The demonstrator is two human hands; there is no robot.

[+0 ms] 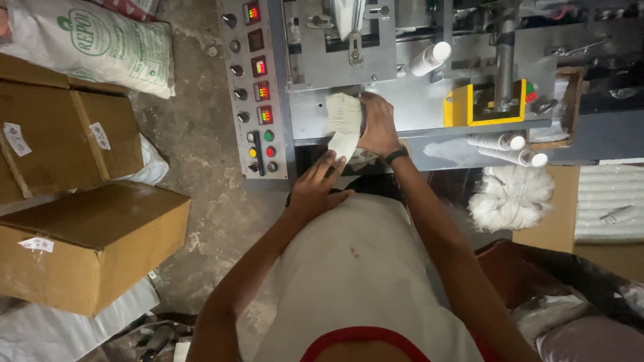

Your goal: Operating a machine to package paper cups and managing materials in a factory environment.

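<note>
The stack (343, 112) of flat white pieces stands on edge on the machine's grey ledge (429, 107), near its front edge and just right of the control panel (258, 87). The right hand (379, 126) is curled around the stack's right side, gripping it, so the stack lies directly to that hand's left, its long axis running roughly front to back across the ledge. One loose piece (343, 144) hangs off the stack's near end over the ledge's front edge. The left hand (316, 188) sits below and nearer the body, fingers partly spread and touching that piece's lower edge; whether it pinches it I cannot tell. The right hand is the nearer to the stack. Bare ledge lies right of the hand toward the yellow bracket (463, 107); white rolls (506, 147) sit at the front right corner.
</note>
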